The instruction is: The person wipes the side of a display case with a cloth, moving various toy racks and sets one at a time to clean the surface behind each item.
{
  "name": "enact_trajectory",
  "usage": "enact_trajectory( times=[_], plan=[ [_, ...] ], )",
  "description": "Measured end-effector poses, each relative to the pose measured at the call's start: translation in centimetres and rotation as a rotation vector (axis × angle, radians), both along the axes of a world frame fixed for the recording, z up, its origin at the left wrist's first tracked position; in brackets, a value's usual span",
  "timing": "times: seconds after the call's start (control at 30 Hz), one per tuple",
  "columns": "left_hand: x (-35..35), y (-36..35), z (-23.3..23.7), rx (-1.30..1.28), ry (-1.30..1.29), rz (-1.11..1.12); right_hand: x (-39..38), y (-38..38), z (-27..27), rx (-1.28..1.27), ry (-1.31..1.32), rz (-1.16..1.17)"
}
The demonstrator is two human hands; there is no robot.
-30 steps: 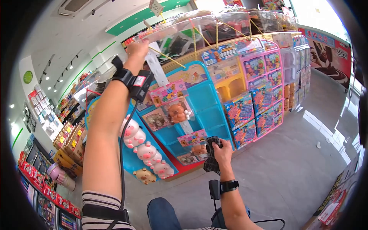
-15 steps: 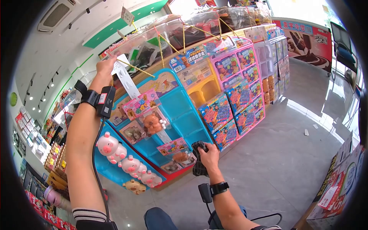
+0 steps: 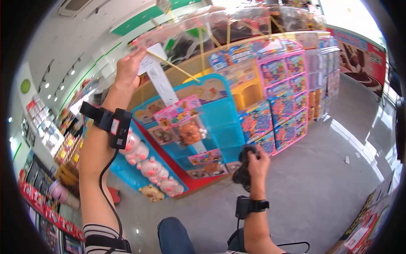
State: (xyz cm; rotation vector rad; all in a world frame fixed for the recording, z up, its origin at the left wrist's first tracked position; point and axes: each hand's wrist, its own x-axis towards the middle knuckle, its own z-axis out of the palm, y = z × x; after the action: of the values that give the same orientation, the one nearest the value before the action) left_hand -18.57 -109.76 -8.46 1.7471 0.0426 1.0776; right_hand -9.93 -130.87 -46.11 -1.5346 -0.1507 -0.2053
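My left hand (image 3: 129, 70) is raised at the upper left, its fingers closed on the top of a white hanging strip (image 3: 163, 86). From that strip hang pink-topped toy packs, one with a brown animal toy (image 3: 191, 133) behind clear plastic. They lie in front of a blue display tray (image 3: 226, 116). Lower down, my right hand (image 3: 259, 166) grips a dark checked cloth (image 3: 243, 171), bunched up beside the tray's lower right corner. Part of the cloth is hidden behind the fingers.
A column of pink pig toys (image 3: 152, 168) hangs left of the tray. Boxed toys in a pink-framed rack (image 3: 284, 103) stand to the right. Yellow ropes (image 3: 173, 65) run along the shelf top. Cartons (image 3: 366, 224) stand at the lower right on the grey floor (image 3: 315, 184).
The view has turned, so the display and both hands appear farther right. My left hand still holds the strip, and my right hand still holds the cloth.
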Motion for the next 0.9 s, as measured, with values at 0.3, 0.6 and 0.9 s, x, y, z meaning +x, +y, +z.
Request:
enact_trajectory(
  times=[0.3,0.6,0.9],
  plan=[
    [-8.6,-2.4,-5.2,-0.183,0.168,-0.262,4.0,-4.4,-0.1,0.324,0.089,-0.076],
    [-18.9,-4.3,-7.7,-0.351,0.112,-0.097,3.9,-5.0,1.8,0.430,0.124,-0.056],
    [-27.2,-2.3,-10.4,-0.383,-0.030,0.044,-0.8,2.1,9.9,0.706,-0.049,0.297]
  ],
)
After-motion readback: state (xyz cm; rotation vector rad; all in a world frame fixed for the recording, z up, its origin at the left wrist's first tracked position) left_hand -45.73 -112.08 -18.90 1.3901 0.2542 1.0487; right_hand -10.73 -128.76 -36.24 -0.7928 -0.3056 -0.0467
